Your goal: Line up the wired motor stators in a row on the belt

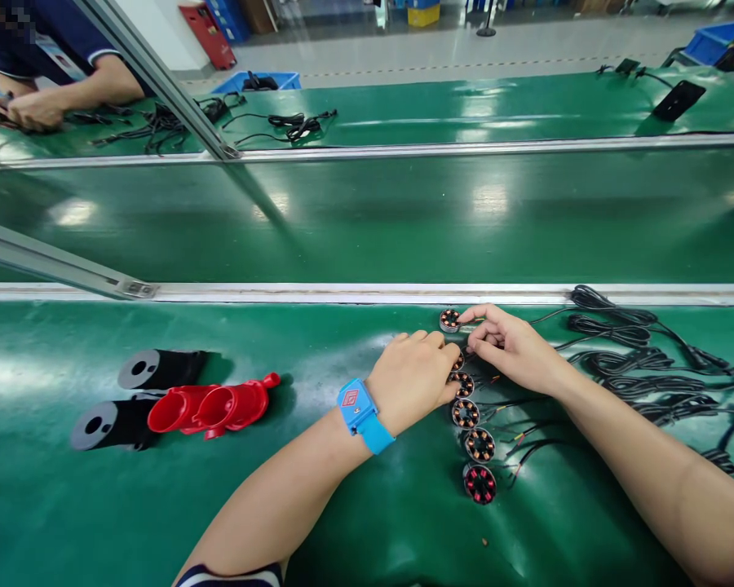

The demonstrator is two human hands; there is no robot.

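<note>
Several small round motor stators with copper windings lie in a curved row (472, 424) on the green bench mat (342, 505), thin wires trailing to their right. My left hand (417, 377), a blue wrist strap on its wrist, rests with fingers curled at the upper part of the row, touching the stators there. My right hand (506, 345) is beside it, fingers pinched together, its forefinger reaching to the topmost stator (449, 319). What the curled fingers of either hand hold is hidden.
Bundles of black cables (642, 359) lie at the right. Two black cylindrical housings (135, 395) and a red plastic part (211, 408) lie at the left. Beyond a metal rail (367, 291) runs a green conveyor belt (367, 220). Another person's hands (28, 108) work at the far left.
</note>
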